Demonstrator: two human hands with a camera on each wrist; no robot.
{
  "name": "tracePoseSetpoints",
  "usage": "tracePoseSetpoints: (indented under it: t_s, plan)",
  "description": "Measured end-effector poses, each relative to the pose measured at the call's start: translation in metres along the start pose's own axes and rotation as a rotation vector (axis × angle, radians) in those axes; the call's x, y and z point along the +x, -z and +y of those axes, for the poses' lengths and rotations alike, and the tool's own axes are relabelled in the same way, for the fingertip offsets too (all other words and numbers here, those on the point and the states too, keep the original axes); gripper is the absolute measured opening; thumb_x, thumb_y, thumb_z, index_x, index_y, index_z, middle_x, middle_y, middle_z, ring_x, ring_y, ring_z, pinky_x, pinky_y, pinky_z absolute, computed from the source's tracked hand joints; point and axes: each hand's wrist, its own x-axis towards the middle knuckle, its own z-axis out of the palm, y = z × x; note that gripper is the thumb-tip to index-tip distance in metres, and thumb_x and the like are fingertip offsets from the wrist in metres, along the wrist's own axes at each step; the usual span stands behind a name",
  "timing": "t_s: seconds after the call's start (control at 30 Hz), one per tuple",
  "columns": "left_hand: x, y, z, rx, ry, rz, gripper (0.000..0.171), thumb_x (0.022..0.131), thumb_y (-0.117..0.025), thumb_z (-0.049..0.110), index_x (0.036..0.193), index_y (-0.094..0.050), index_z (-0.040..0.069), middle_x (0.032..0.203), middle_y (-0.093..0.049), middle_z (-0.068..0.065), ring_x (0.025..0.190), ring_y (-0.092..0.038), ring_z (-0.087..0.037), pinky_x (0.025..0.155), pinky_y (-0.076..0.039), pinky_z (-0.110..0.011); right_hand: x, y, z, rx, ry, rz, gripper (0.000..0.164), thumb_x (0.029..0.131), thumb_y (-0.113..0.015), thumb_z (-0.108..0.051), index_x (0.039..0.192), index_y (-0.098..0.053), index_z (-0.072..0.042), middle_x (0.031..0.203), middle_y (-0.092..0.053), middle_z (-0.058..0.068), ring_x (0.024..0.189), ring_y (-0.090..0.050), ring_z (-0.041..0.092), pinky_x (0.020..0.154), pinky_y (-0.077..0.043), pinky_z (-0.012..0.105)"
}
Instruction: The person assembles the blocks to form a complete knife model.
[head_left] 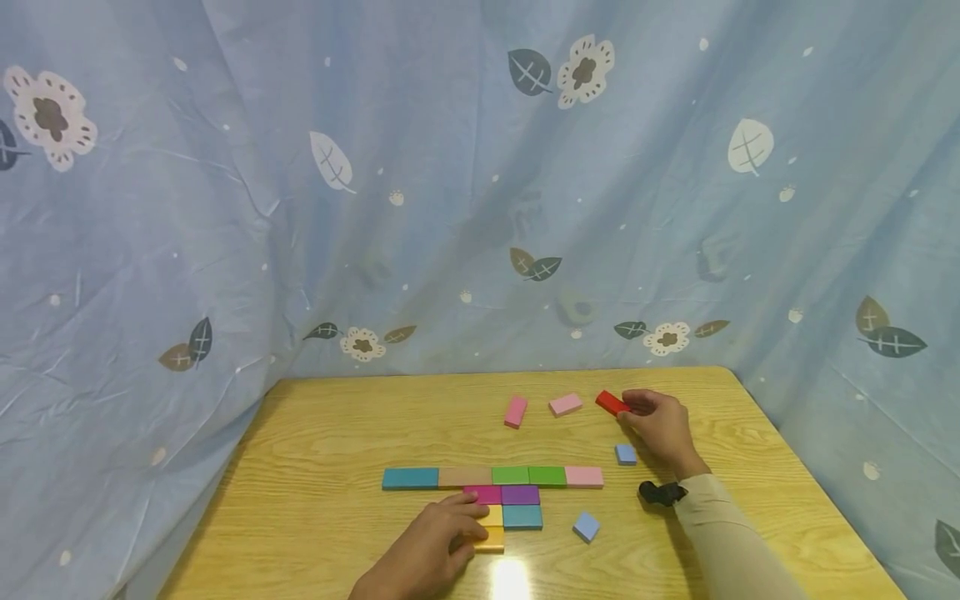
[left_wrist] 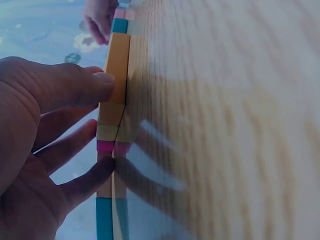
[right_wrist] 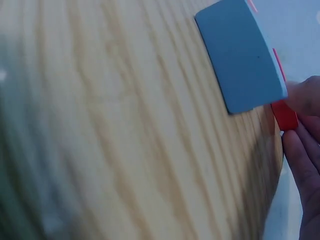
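My right hand (head_left: 663,429) is at the back right, pinching the near end of a red block (head_left: 611,403) between thumb and fingers. The right wrist view also has that red block (right_wrist: 286,117) at the fingertips, partly behind a blue block (right_wrist: 240,55). My left hand (head_left: 427,546) rests at the left side of a group of flat blocks, fingers spread. Its thumb touches the orange block (left_wrist: 119,65) in the left wrist view. The other fingers reach over the yellow block (head_left: 492,517) and up to the magenta block (head_left: 483,494), hiding parts of both.
A row runs from a blue block (head_left: 410,478) past tan and green ones to a pink block (head_left: 583,477). Purple (head_left: 521,495) and teal (head_left: 522,517) blocks adjoin below. Two loose pink blocks (head_left: 566,405) lie at the back, two small blue blocks (head_left: 587,527) at right.
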Motion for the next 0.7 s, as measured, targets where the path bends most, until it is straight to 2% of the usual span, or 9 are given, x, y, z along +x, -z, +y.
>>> tracePoseSetpoints:
  t_s: [0.17, 0.27, 0.47, 0.7]
  plan:
    - [0.0, 0.0, 0.001, 0.003, -0.001, 0.004, 0.022, 0.099, -0.077, 0.002, 0.115, -0.085, 0.015, 0.144, -0.073, -0.006, 0.143, -0.064, -0.034, 0.117, -0.057, -0.048, -0.005, 0.005, 0.002, -0.04, 0.023, 0.008, 0.035, 0.096, -0.083, -0.004, 0.13, -0.076, 0.005, 0.127, -0.078, 0.025, 0.115, -0.078, 0.043, 0.083, -0.051, 0.003]
    - [0.0, 0.001, 0.002, 0.005, 0.012, -0.005, 0.022, 0.099, -0.077, 0.003, 0.115, -0.085, 0.016, 0.145, -0.073, -0.005, 0.144, -0.063, -0.033, 0.118, -0.057, -0.048, -0.014, 0.011, 0.0, -0.051, 0.04, 0.028, 0.034, 0.097, -0.083, -0.007, 0.13, -0.077, 0.002, 0.127, -0.079, 0.023, 0.112, -0.08, 0.038, 0.083, -0.053, 0.004]
    - [0.001, 0.003, 0.004, -0.001, 0.04, -0.021, 0.021, 0.099, -0.078, 0.004, 0.115, -0.086, 0.016, 0.145, -0.073, -0.004, 0.144, -0.063, -0.033, 0.118, -0.056, -0.048, -0.046, 0.025, -0.018, -0.04, 0.09, 0.041, 0.032, 0.096, -0.084, -0.006, 0.128, -0.079, -0.001, 0.122, -0.081, 0.02, 0.101, -0.08, 0.008, 0.08, -0.057, 0.005]
    - [0.002, 0.003, 0.003, -0.017, 0.036, -0.024, 0.023, 0.099, -0.077, 0.002, 0.115, -0.086, 0.015, 0.144, -0.073, -0.004, 0.144, -0.063, -0.034, 0.117, -0.057, -0.047, -0.093, 0.031, -0.049, -0.017, 0.114, 0.033, 0.033, 0.094, -0.086, -0.005, 0.126, -0.08, -0.003, 0.118, -0.083, 0.015, 0.104, -0.078, 0.001, 0.082, -0.06, 0.008]
